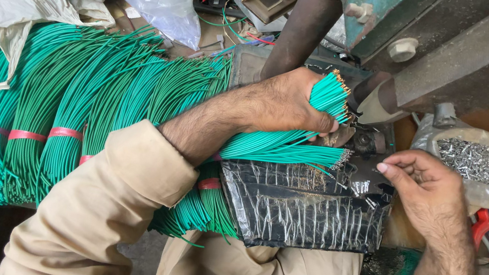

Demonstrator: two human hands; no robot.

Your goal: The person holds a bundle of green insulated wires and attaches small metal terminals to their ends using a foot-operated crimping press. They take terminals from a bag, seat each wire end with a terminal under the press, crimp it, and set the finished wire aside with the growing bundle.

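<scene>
Left hand [285, 105]: grip closed around a bundle of green wires [328, 97], metal tips fanned toward the machine [441, 51].
Right hand [426, 189]: fingers pinched together near the wire tips; anything held, impossible to tell.
Terminals bag [482, 165]: just beside right hand.
Wire stock [67, 103]: tied bunches on the bench, left.

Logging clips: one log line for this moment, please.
left hand: grips green wires | right hand: by press, pinching | terminals bag: beside right hand
</scene>
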